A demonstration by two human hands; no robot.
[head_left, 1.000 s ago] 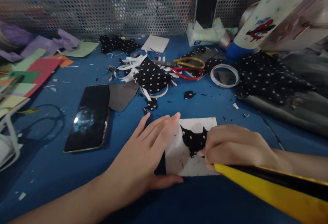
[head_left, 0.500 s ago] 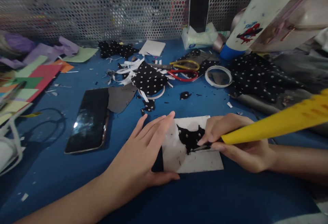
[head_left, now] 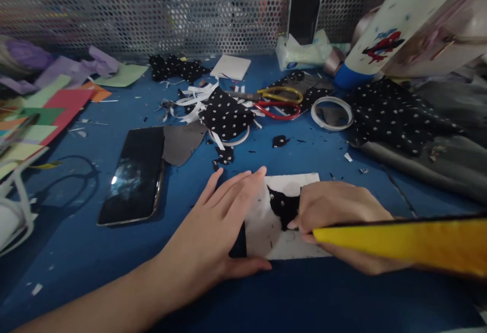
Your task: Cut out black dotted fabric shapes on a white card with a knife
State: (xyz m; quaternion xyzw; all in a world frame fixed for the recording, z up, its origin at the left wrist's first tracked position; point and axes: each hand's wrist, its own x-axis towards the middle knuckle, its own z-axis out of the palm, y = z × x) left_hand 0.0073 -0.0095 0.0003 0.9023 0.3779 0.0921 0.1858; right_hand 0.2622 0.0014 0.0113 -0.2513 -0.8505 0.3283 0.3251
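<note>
My left hand [head_left: 224, 221] lies flat with its fingers stretched out, over the left side of a white card [head_left: 262, 246]. On the card sits a cut piece of black dotted fabric [head_left: 282, 206], its right part hidden by my right hand [head_left: 338, 211]. My right hand is closed around a long yellow tool [head_left: 399, 244] that widens toward the right edge of the view. The tool's working tip is covered by my fingers, so its exact kind cannot be made out. My right fingertips press at the fabric's lower right edge.
A phone [head_left: 133, 175] lies left of my hands. Beyond are dotted fabric [head_left: 226, 114], scissors [head_left: 279, 102], a tape roll [head_left: 332, 113] and paper strips. A bottle [head_left: 395, 28] leans at back right, before a perforated metal panel [head_left: 152, 13]. Coloured papers [head_left: 68, 112] lie left.
My right hand has turned over more and moved slightly down, and the yellow tool now lies lower and flatter. My left hand keeps its place on the card. The view has shifted a little.
</note>
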